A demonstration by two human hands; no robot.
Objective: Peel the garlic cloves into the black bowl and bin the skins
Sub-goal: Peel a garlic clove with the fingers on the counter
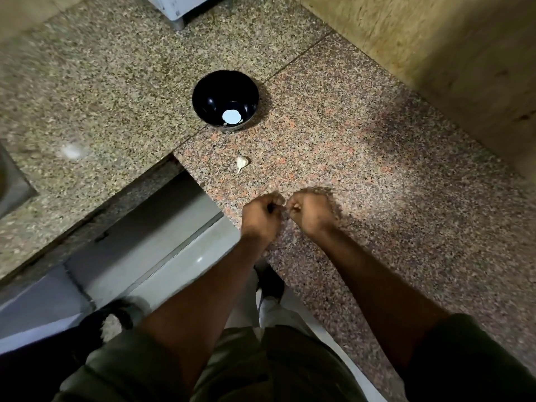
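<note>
The black bowl (225, 100) stands on the granite counter, a bright round reflection at its bottom. A pale piece of garlic (242, 163) lies on the counter in front of the bowl. Nearer the counter's edge my left hand (261, 213) and my right hand (312, 212) are held close together, fingers curled, thumbs and fingertips meeting over something small between them. That small thing is blurred and mostly hidden by the fingers; it looks like a garlic clove. Both hands are blurred by motion.
The speckled granite counter (362, 158) turns a corner, with a gap and floor below at the left. A metal sink edge (11, 181) shows at far left. A white appliance (179, 7) sits at the back. A wooden wall (435, 53) borders the right.
</note>
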